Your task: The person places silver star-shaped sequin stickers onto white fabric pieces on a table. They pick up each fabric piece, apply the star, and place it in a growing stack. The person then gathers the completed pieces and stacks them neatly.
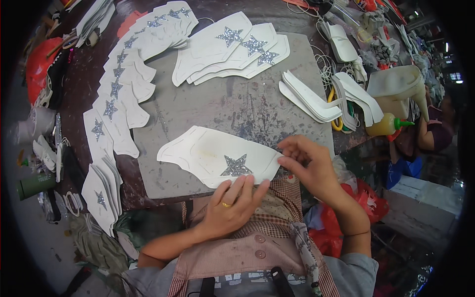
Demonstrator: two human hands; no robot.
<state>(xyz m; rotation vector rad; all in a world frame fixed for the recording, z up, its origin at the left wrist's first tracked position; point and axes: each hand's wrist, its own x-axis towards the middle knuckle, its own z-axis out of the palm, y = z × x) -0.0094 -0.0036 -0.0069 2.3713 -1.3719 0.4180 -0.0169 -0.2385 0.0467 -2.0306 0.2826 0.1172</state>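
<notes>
A white shoe-upper piece (213, 148) with a silver glitter star (236, 165) lies on a grey board (222, 106) in front of me. My left hand (230, 205), a ring on one finger, rests stretched fingers flat along its near edge, just below the star. At the piece's right end, the curled thumb and forefinger of my right hand (309, 166) take hold of the edge near the corner. Several similar star pieces (230, 47) are stacked at the board's far side. A long fanned row of them (116, 91) curves down the left.
White curved strips (309, 99) lie at the board's right, beside yellow-handled scissors (337, 121). Farther right are a yellowish squeeze bottle (381, 124) with a green tip and a translucent plastic container (396, 84). Red bags (368, 200) hang below the table's right side.
</notes>
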